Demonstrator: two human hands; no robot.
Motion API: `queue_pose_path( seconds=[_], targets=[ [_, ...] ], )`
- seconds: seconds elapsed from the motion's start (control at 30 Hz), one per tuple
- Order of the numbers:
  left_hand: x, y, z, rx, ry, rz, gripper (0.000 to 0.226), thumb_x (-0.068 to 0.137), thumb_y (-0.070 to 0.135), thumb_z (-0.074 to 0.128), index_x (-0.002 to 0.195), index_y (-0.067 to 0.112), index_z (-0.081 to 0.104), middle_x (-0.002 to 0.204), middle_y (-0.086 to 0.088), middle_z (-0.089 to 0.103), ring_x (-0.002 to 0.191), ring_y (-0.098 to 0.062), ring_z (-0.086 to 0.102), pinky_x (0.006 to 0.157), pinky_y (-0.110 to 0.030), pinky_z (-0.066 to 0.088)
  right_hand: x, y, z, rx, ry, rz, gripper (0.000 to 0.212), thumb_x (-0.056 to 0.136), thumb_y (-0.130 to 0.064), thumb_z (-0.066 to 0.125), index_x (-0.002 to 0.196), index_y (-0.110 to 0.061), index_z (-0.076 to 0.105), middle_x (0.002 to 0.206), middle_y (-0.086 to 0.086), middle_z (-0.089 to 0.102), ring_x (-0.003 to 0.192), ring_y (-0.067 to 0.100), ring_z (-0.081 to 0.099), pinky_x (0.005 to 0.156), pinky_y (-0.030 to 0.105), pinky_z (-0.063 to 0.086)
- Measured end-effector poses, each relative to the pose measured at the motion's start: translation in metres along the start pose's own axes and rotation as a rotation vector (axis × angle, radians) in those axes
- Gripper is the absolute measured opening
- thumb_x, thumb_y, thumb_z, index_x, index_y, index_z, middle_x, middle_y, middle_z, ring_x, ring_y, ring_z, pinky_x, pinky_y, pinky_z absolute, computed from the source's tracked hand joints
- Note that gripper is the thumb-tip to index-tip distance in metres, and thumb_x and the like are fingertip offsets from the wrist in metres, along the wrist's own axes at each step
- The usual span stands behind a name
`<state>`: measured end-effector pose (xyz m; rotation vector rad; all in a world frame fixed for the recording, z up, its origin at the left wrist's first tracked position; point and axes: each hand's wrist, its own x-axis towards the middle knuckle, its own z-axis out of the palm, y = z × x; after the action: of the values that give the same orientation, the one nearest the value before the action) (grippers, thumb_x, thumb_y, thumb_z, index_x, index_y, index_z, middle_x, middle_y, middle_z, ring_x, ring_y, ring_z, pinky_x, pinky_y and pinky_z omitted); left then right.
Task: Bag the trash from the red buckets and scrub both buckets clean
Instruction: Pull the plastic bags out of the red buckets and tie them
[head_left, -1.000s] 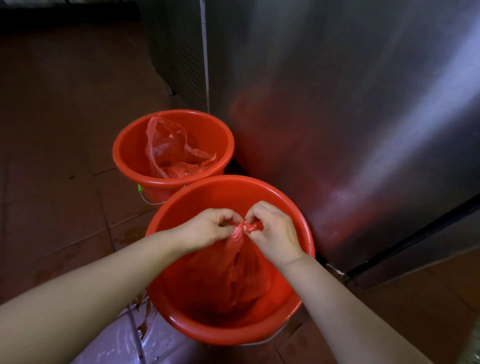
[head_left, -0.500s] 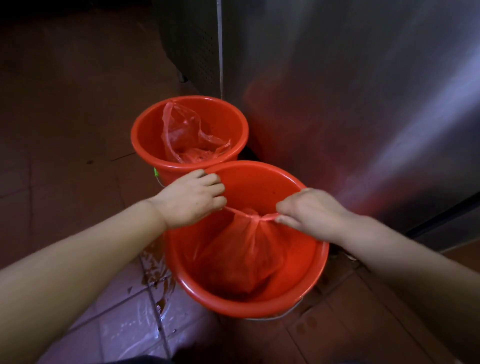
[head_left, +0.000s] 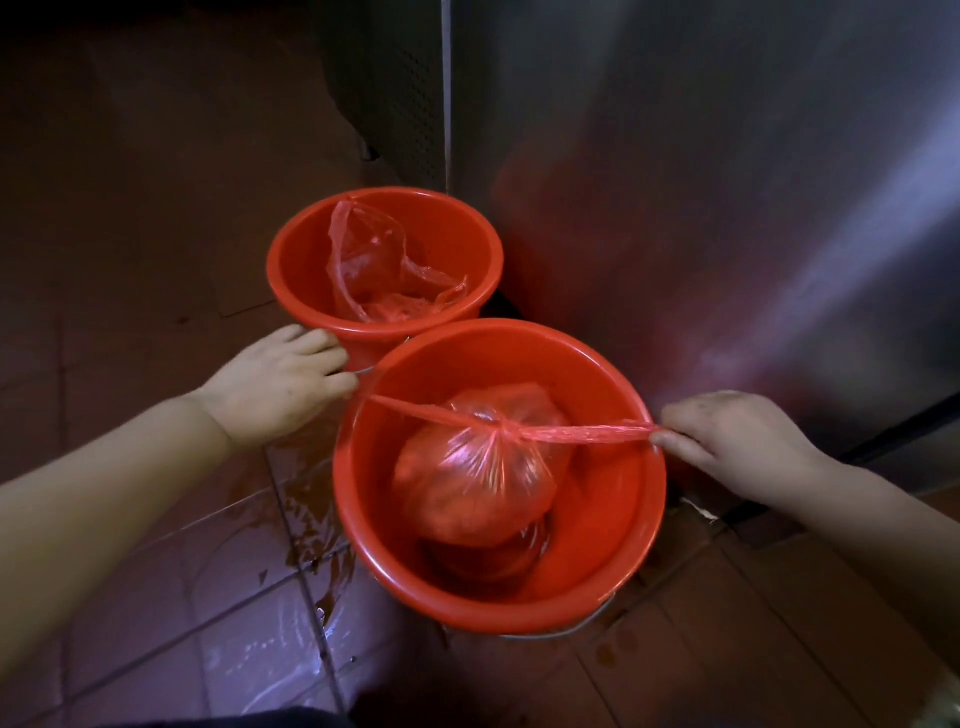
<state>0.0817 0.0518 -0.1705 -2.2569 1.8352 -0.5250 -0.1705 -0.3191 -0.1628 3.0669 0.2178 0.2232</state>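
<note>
Red plastic fills the view: a knotted trash bag (head_left: 472, 467) sits inside the near bucket (head_left: 613, 561), its two tails pulled taut, one pinched in the left hand (head_left: 280, 384), one in the right hand (head_left: 737, 441). Just behind, the far bucket (head_left: 296, 280) holds a loose open bag (head_left: 379, 265) on a wet tiled floor (head_left: 260, 623).

Contents of the tied bag (head_left: 472, 467) could not be read through its red film; the bag covered the bottom of the near bucket (head_left: 613, 509). Its strap ends were hidden inside the left hand (head_left: 280, 384) and right hand (head_left: 737, 441). The base of the far bucket (head_left: 301, 280) lay behind the near rim.
</note>
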Motion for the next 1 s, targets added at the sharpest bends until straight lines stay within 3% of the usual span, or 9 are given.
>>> queue_pose_path(
  seconds=[0.13, 0.3, 0.4, 0.5, 0.6, 0.73, 0.83, 0.93, 1.0],
  targets=[
    [0.025, 0.008, 0.003, -0.054, 0.02, -0.048, 0.026, 0.085, 0.028, 0.039, 0.08, 0.02, 0.064, 0.072, 0.002, 0.053, 0.076, -0.024, 0.05, 0.064, -0.035, 0.034, 0.022, -0.014, 0.013, 0.116, -0.132, 0.169, 0.029, 0.093, -0.049, 0.046, 0.082, -0.024, 0.056, 0.079, -0.005, 0.062, 0.077, 0.019, 0.06, 0.06, 0.032, 0.04],
    [0.042, 0.014, 0.022, -0.127, 0.014, -0.017, 0.022, 0.084, 0.029, 0.045, 0.08, 0.023, 0.066, 0.073, 0.003, 0.056, 0.076, -0.024, 0.054, 0.061, -0.036, 0.042, 0.06, -0.04, 0.032, 0.272, -0.19, 0.265, 0.034, 0.092, -0.045, 0.05, 0.067, -0.028, 0.036, 0.063, -0.005, 0.047, 0.067, 0.018, 0.049, 0.058, 0.034, 0.032],
    [0.045, 0.007, 0.037, -0.177, 0.052, -0.228, 0.026, 0.087, 0.027, 0.043, 0.096, 0.017, 0.065, 0.082, -0.001, 0.061, 0.081, -0.027, 0.053, 0.065, -0.037, 0.044, 0.071, -0.054, 0.039, 0.374, -0.225, 0.275, 0.034, 0.09, -0.044, 0.055, 0.065, -0.027, 0.039, 0.06, -0.007, 0.046, 0.062, 0.012, 0.047, 0.059, 0.036, 0.036],
    [0.047, -0.016, 0.054, -0.111, -0.081, -0.481, 0.035, 0.09, 0.028, 0.045, 0.12, 0.016, 0.057, 0.111, -0.004, 0.063, 0.107, -0.029, 0.051, 0.086, -0.041, 0.039, 0.082, -0.058, 0.036, 0.589, -0.128, 0.335, 0.035, 0.085, -0.04, 0.063, 0.061, -0.021, 0.046, 0.049, -0.007, 0.043, 0.049, 0.008, 0.04, 0.052, 0.033, 0.034],
    [0.05, -0.035, 0.068, -0.091, -0.308, -0.502, 0.039, 0.096, 0.034, 0.041, 0.131, 0.016, 0.045, 0.126, -0.004, 0.055, 0.123, -0.026, 0.044, 0.105, -0.039, 0.025, 0.097, -0.057, 0.032, 0.625, -0.064, 0.353, 0.036, 0.086, -0.038, 0.062, 0.059, -0.023, 0.043, 0.047, -0.007, 0.04, 0.047, 0.009, 0.038, 0.05, 0.031, 0.031],
    [0.046, -0.039, 0.065, -0.066, -0.357, -0.438, 0.033, 0.096, 0.036, 0.042, 0.123, 0.019, 0.047, 0.117, -0.004, 0.057, 0.11, -0.025, 0.052, 0.091, -0.034, 0.035, 0.115, -0.058, 0.037, 0.601, -0.086, 0.295, 0.036, 0.087, -0.038, 0.06, 0.061, -0.022, 0.042, 0.049, -0.006, 0.038, 0.047, 0.009, 0.036, 0.05, 0.035, 0.032],
    [0.024, -0.034, 0.061, -0.095, -0.322, -0.427, 0.032, 0.094, 0.04, 0.044, 0.118, 0.02, 0.052, 0.109, -0.004, 0.06, 0.104, -0.026, 0.056, 0.083, -0.034, 0.037, 0.133, -0.064, 0.042, 0.627, -0.109, 0.239, 0.039, 0.089, -0.038, 0.061, 0.06, -0.019, 0.042, 0.049, -0.006, 0.037, 0.048, 0.009, 0.034, 0.049, 0.03, 0.028],
    [-0.008, -0.025, 0.058, -0.151, -0.225, -0.427, 0.027, 0.082, 0.041, 0.058, 0.096, 0.019, 0.064, 0.082, -0.005, 0.065, 0.079, -0.026, 0.065, 0.068, -0.032, 0.044, 0.159, -0.078, 0.043, 0.646, -0.114, 0.18, 0.04, 0.089, -0.042, 0.058, 0.06, -0.02, 0.042, 0.049, -0.006, 0.037, 0.048, 0.008, 0.035, 0.049, 0.029, 0.028],
    [-0.034, -0.015, 0.051, -0.186, -0.195, -0.473, 0.032, 0.075, 0.047, 0.048, 0.082, 0.022, 0.066, 0.066, -0.001, 0.062, 0.063, -0.023, 0.064, 0.057, -0.028, 0.045, 0.179, -0.093, 0.043, 0.675, -0.117, 0.148, 0.04, 0.09, -0.034, 0.061, 0.058, -0.019, 0.042, 0.049, -0.004, 0.038, 0.048, 0.006, 0.035, 0.052, 0.038, 0.035]
  ],
)
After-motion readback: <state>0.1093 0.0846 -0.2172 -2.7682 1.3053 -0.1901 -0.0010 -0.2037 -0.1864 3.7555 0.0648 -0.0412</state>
